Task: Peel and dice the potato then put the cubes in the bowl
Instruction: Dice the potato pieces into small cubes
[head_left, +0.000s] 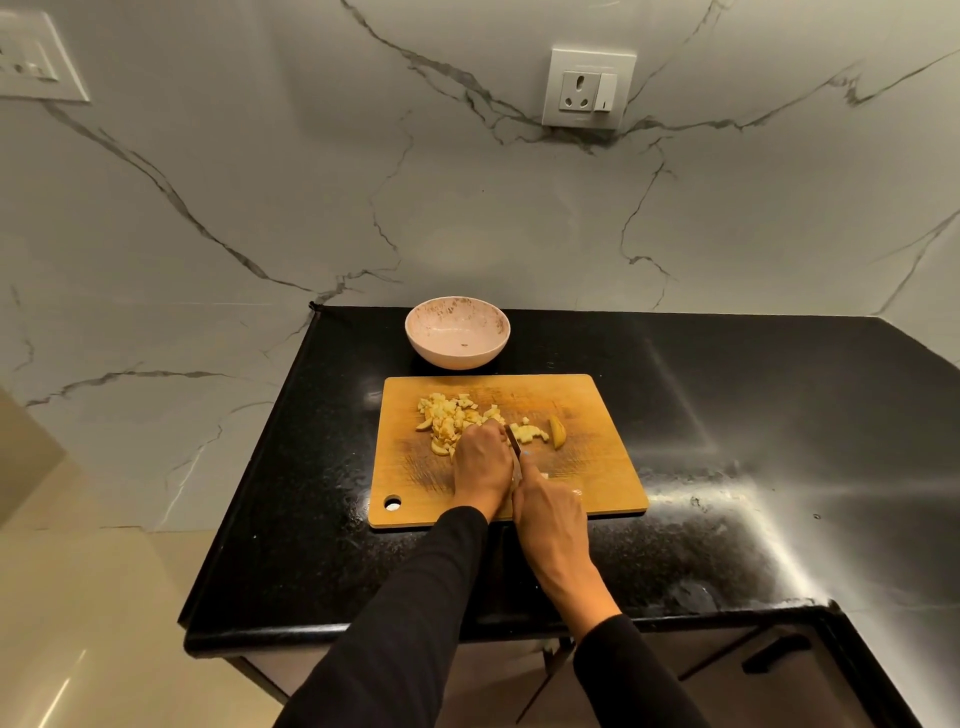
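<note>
On the wooden cutting board (597, 467), a knife (515, 452) is gripped in the right hand (551, 514), blade down just beside the left hand (483, 467), whose fingers are curled over potato pieces. Diced potato cubes (452, 421) are heaped to the far left; an uncut wedge (558, 432) is left to the right. The bowl (457, 332) beyond holds no cubes yet. Knuckles could be nicked, so close is the blade; cubes might be scattered onto the counter (727, 415)

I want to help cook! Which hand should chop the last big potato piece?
Probably the right hand: it grips the knife, and the uncut wedge lies on its side. The left hand rests by the diced pile.
</note>
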